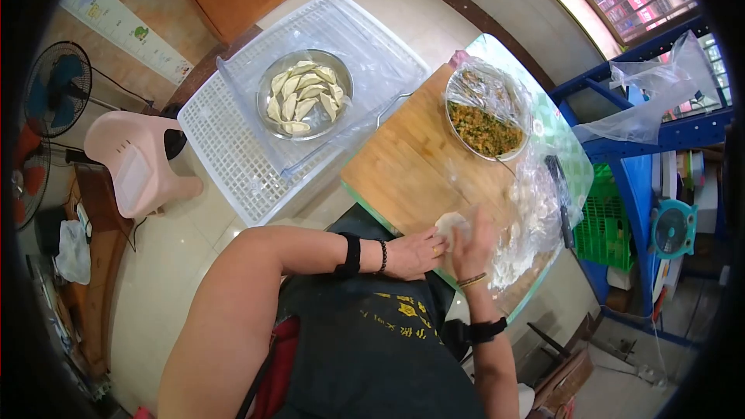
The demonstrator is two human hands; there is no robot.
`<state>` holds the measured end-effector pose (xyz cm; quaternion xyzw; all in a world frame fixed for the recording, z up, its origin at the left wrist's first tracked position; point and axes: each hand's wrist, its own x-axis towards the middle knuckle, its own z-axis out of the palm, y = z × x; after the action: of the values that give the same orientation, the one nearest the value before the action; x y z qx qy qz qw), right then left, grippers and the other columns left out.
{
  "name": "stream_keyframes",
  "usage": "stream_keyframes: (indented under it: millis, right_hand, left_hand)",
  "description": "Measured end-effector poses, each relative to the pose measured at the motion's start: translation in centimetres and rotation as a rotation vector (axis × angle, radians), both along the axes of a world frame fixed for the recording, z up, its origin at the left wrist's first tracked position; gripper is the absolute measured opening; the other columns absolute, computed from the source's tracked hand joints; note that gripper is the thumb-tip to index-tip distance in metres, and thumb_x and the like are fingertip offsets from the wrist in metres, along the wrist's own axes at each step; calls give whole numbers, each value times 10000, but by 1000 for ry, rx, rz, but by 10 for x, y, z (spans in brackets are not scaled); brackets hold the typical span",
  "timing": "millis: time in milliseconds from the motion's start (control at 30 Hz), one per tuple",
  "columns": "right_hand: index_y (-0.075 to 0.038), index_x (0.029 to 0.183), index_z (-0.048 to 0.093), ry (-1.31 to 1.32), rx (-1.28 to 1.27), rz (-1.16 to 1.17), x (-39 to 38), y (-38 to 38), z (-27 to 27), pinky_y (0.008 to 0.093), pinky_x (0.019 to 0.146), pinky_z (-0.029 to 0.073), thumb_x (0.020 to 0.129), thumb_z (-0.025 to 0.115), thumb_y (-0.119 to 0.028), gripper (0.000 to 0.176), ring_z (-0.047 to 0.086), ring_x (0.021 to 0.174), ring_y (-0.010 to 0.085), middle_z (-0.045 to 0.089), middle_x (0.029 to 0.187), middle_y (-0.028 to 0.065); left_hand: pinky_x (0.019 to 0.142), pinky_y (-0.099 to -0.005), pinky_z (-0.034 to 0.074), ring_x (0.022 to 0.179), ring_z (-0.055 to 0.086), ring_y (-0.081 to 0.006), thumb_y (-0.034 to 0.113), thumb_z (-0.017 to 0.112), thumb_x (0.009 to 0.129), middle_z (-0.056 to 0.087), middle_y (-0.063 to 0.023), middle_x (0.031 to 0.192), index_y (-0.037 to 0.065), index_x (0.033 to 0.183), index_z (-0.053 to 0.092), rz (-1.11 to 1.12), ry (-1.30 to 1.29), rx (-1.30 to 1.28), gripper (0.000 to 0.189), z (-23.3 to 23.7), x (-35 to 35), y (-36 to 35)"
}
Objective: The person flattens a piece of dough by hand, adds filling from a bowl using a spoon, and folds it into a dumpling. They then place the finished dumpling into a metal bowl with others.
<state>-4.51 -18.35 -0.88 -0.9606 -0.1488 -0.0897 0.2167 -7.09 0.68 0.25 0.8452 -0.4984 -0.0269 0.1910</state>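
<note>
A round, pale dumpling wrapper [448, 223] is at the near edge of the wooden board [407, 163]. My left hand [415, 254] reaches in from the left, its fingers closed on the wrapper's near edge. My right hand [475, 247] is at the wrapper's right side, its fingers smeared by motion. Farther up the board stands a bowl of chopped orange-and-green filling [485, 130], partly covered with plastic wrap. White flour [516, 260] and crumpled clear plastic [535, 202] lie to the right of my hands.
A metal bowl [347, 112] holding several folded dumplings [306, 93] stands on a white plastic crate [233, 174] at left. A knife [560, 198] lies along the board's right side. A pink stool [132, 159], a blue shelf [632, 209] and a green basket [601, 213] stand around.
</note>
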Motion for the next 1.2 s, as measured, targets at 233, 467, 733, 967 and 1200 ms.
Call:
stream_keyframes:
  millis: [233, 467, 733, 967, 1200]
  right_hand:
    - [10, 1379, 401, 4, -102, -138, 23, 14, -12, 489, 903, 377, 758, 721, -372, 796, 519, 1051, 375, 552, 1133, 189]
    - [0, 1375, 409, 76, 61, -190, 54, -6, -10, 484, 914, 394, 765, 739, -369, 786, 521, 1067, 385, 551, 1146, 202]
    - [13, 1408, 361, -14, -197, 108, -4, 28, 5, 514, 926, 382, 833, 655, -267, 704, 510, 1087, 396, 532, 1199, 236]
    - [26, 1388, 378, 77, -15, -177, 39, 4, -20, 485, 916, 396, 774, 740, -307, 787, 519, 1081, 399, 544, 1196, 231]
    - [24, 1396, 385, 148, 238, -182, 42, 2, 1, 465, 915, 413, 791, 718, -233, 737, 525, 1086, 405, 532, 1246, 235]
  left_hand:
    - [1106, -471, 251, 1290, 384, -276, 382, 703, 779, 511, -141, 1273, 20, 1094, 619, -68, 123, -23, 487, -5, 3, 12]
    - [1094, -459, 272, 1246, 418, -288, 383, 700, 787, 551, -138, 1147, 46, 978, 659, 21, 134, -97, 389, -9, 10, 5]
    - [1126, -466, 240, 1261, 409, -305, 355, 639, 837, 554, -140, 1185, 27, 1044, 612, -42, 173, 56, 388, 0, 7, 15]
    - [1112, -468, 261, 1212, 448, -286, 394, 667, 818, 566, -138, 1163, 21, 1068, 622, 22, 27, -32, 452, 1, 7, 18]
    - [1104, -455, 267, 1165, 448, -299, 395, 666, 816, 528, -145, 1067, 19, 1071, 580, 124, 114, -43, 462, 13, 11, 19]
